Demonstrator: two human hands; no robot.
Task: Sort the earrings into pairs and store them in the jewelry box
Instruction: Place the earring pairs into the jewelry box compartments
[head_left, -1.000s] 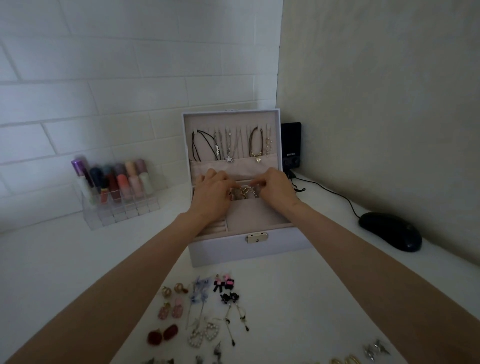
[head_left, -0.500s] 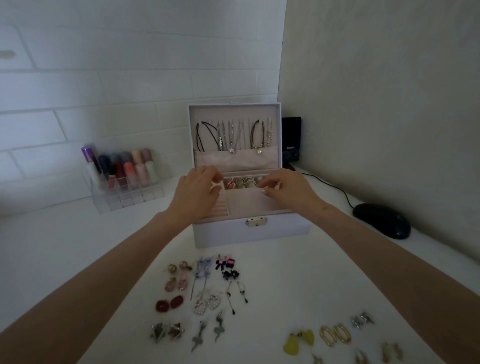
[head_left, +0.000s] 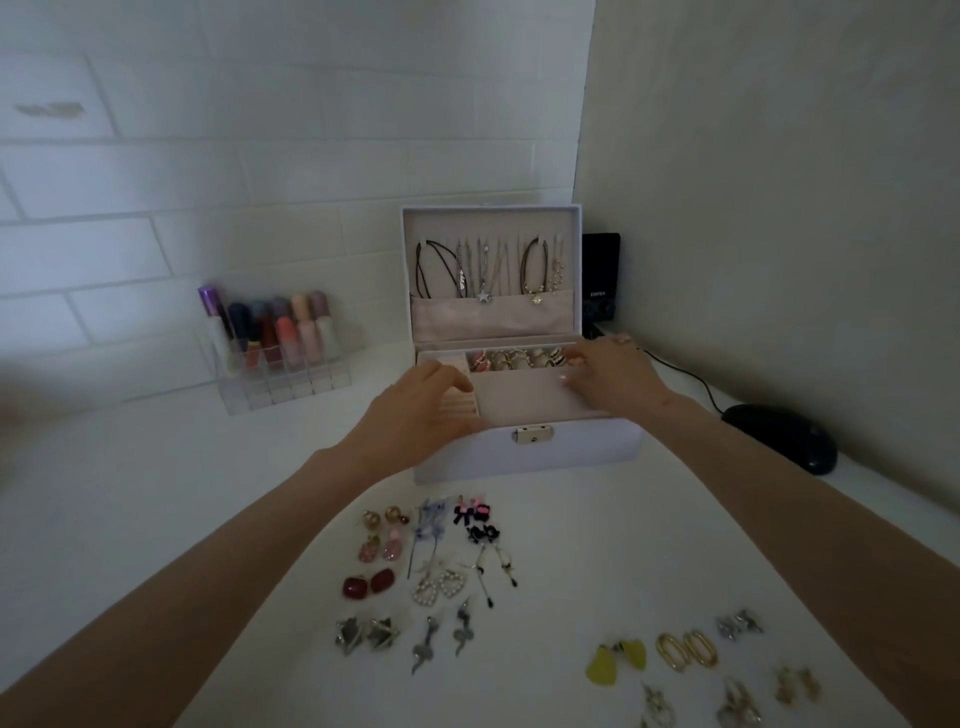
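White box (head_left: 582, 449) stands open at centre. Left hand (head_left: 423, 413) and right hand (head_left: 615, 382) hang slack-fingered over its side edges, holding nothing. Earrings (head_left: 436, 566) spread lower centre, and a strip of table (head_left: 597, 540) separates them from the box front.

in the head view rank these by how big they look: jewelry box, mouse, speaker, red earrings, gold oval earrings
1. jewelry box
2. mouse
3. speaker, partly hidden behind the box
4. red earrings and gold oval earrings: pairs look about alike, not ranked
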